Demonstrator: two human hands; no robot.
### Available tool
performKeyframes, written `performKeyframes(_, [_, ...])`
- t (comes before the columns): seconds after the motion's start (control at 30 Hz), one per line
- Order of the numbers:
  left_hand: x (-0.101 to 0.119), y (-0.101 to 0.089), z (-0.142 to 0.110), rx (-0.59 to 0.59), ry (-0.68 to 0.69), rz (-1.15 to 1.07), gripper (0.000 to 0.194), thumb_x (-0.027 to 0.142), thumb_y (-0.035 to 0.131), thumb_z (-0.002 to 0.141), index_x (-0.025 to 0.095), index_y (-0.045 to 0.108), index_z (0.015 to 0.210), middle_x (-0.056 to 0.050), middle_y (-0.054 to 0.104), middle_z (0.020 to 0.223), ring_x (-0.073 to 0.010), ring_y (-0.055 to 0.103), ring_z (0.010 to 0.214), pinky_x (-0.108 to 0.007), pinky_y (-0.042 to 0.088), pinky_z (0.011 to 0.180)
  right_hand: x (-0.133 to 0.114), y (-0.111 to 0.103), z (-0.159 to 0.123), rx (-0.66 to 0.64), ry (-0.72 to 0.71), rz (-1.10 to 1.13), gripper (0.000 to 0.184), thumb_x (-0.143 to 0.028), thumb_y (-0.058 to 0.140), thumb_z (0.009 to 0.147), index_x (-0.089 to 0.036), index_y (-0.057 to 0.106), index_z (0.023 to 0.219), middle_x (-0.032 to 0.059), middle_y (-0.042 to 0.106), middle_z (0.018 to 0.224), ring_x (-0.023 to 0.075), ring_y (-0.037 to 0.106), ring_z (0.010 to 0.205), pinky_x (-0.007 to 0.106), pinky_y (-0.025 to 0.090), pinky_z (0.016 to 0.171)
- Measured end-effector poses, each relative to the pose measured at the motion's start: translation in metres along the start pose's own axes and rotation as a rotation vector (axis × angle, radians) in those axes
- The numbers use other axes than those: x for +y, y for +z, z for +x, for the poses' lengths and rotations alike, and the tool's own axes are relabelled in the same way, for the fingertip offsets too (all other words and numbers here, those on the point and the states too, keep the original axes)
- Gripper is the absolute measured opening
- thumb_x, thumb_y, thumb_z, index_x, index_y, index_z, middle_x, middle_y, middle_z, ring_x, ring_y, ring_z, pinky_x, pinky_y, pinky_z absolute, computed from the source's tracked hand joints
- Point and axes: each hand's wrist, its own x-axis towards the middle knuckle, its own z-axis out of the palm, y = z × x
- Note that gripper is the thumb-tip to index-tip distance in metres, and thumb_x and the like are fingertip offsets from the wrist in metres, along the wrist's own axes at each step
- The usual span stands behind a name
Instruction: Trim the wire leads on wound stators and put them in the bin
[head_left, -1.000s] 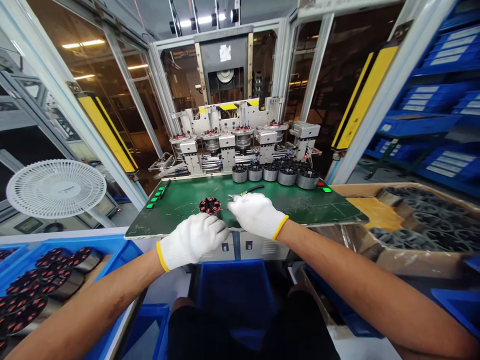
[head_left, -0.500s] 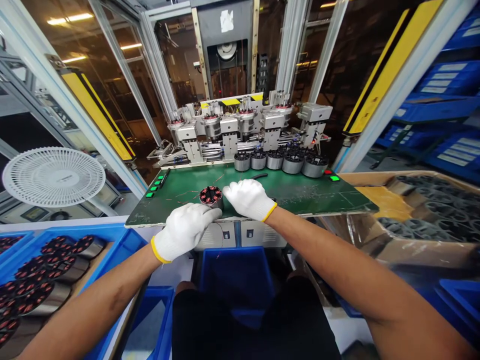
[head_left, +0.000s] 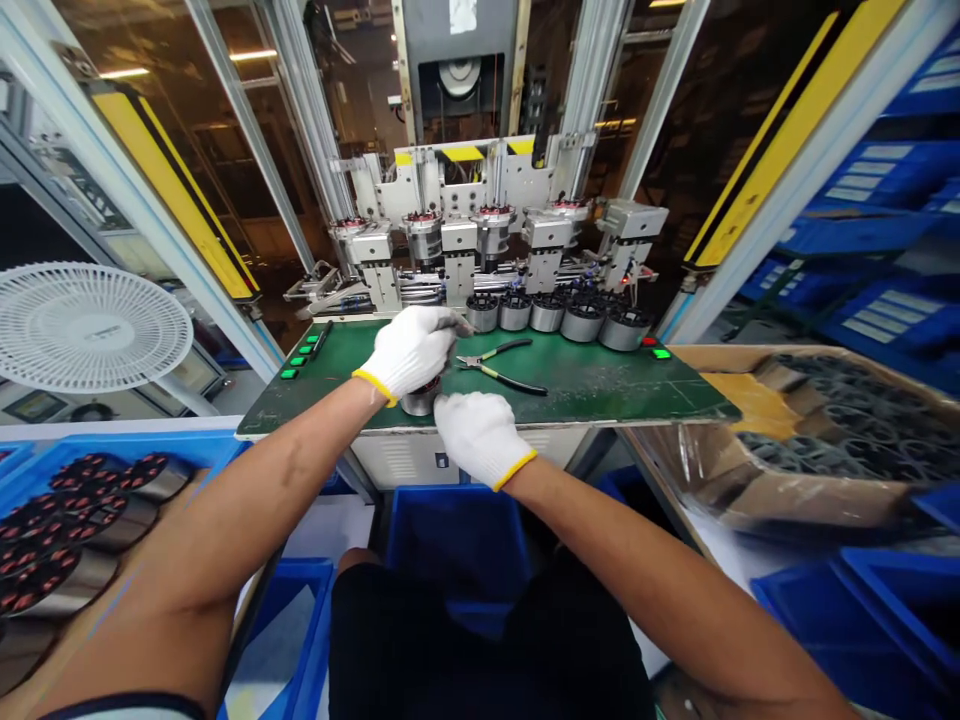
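A wound motor stator (head_left: 418,403) stands near the front edge of the green worktop (head_left: 600,385). It is a metal cylinder, its top mostly hidden by my gloved left hand (head_left: 412,352). That hand reaches over the stator with bent fingers drawn together, pointing right; whatever is in them is too small to make out. My right hand (head_left: 480,435), also in a white glove, has curled fingers against the stator's right side. Side cutters (head_left: 499,368) with black and pale green handles lie with jaws toward my left hand.
Behind, a row of several stators (head_left: 581,322) stands before a winding machine (head_left: 461,235). Blue crates (head_left: 217,455) with wound stators are at left, near a white fan (head_left: 90,325). A cardboard box (head_left: 750,475) of metal cores stands right. Green-lit buttons (head_left: 289,374) sit at the worktop's left end.
My left hand has moved up and over the stator from its left side. My right hand has come lower, to the stator's right. The cutters now show fully on the worktop.
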Motion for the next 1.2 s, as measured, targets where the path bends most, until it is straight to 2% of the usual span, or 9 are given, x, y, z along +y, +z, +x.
performKeyframes(0.1, [-0.003,-0.001,0.003,-0.08,0.032,-0.052,0.04,0.024,0.042,0.081,0.021,0.062,0.115,0.001,0.066,0.069,-0.0118,0.06,0.055,-0.026,0.051,0.059,0.0,0.002,-0.003,0.023,-0.018,0.015,0.018,-0.012,0.04,0.083,-0.01,0.056,0.091,0.0152,0.062,0.076,0.03,0.064,0.074,0.04,0.046,0.06])
performKeyframes(0.17, [-0.01,-0.011,-0.009,-0.013,0.098,-0.014,0.039,0.027,0.045,0.083,0.022,0.059,0.12,-0.001,0.07,0.085,-0.0138,0.064,0.068,-0.027,0.052,0.067,0.003,0.003,-0.003,0.042,-0.035,0.018,0.016,-0.014,0.04,0.083,-0.011,0.054,0.091,0.0145,0.061,0.078,0.0294,0.064,0.075,0.039,0.047,0.062])
performKeyframes(0.23, [-0.02,-0.021,-0.026,0.045,0.19,0.113,0.035,0.031,0.051,0.083,0.023,0.062,0.115,-0.002,0.069,0.101,-0.0164,0.065,0.086,-0.028,0.051,0.078,0.006,0.004,-0.003,0.039,-0.03,0.023,0.015,-0.015,0.04,0.083,-0.012,0.053,0.091,0.014,0.061,0.079,0.0287,0.064,0.074,0.038,0.047,0.062])
performKeyframes(0.4, [-0.04,-0.014,-0.059,-0.1,0.435,0.581,0.028,0.034,0.047,0.089,0.024,0.066,0.107,-0.005,0.066,0.112,-0.02,0.061,0.099,-0.032,0.047,0.087,0.008,-0.001,-0.004,0.023,-0.034,0.053,0.016,-0.015,0.038,0.083,-0.014,0.053,0.091,0.0128,0.062,0.08,0.0284,0.064,0.075,0.038,0.046,0.061])
performKeyframes(0.53, [-0.05,0.01,-0.064,0.02,0.498,0.805,0.033,0.029,0.039,0.093,0.019,0.061,0.115,-0.011,0.064,0.116,-0.0238,0.059,0.104,-0.039,0.045,0.088,-0.001,-0.011,-0.014,-0.008,0.038,0.125,0.018,-0.02,0.039,0.086,-0.016,0.055,0.092,0.0107,0.064,0.077,0.0268,0.065,0.071,0.036,0.047,0.061])
performKeyframes(0.8, [-0.069,0.028,-0.062,0.301,0.712,0.72,0.028,0.023,0.042,0.087,0.016,0.062,0.107,-0.012,0.066,0.108,-0.024,0.06,0.099,-0.042,0.046,0.089,-0.003,-0.045,-0.016,-0.065,-0.012,0.029,0.023,-0.026,0.038,0.09,-0.016,0.059,0.093,0.0107,0.066,0.078,0.0278,0.065,0.069,0.035,0.046,0.056])
performKeyframes(0.97, [-0.073,0.034,-0.06,0.387,0.73,0.698,0.02,0.024,0.048,0.085,0.016,0.064,0.093,-0.01,0.069,0.098,-0.0241,0.061,0.091,-0.041,0.047,0.083,0.03,-0.083,0.009,0.144,-0.233,-0.098,0.034,-0.024,0.031,0.094,-0.021,0.049,0.123,0.0119,0.063,0.108,0.0229,0.064,0.083,0.032,0.045,0.066])
performKeyframes(1.1, [-0.072,0.034,-0.06,0.398,0.677,0.651,0.022,0.024,0.048,0.088,0.018,0.064,0.103,-0.007,0.069,0.104,-0.0211,0.062,0.094,-0.037,0.046,0.083,0.057,-0.061,0.022,-0.056,-0.283,-0.23,0.026,-0.012,0.043,0.083,-0.019,0.06,0.102,0.0102,0.066,0.095,0.0231,0.064,0.078,0.03,0.042,0.06])
performKeyframes(1.2, [-0.061,0.027,-0.054,0.349,0.523,0.57,0.022,0.031,0.048,0.09,0.023,0.067,0.098,-0.003,0.07,0.1,-0.0184,0.062,0.09,-0.032,0.045,0.078,0.052,-0.03,0.015,-0.151,-0.306,-0.123,0.018,-0.016,0.045,0.084,-0.017,0.063,0.087,0.009,0.066,0.078,0.0222,0.063,0.072,0.028,0.038,0.057])
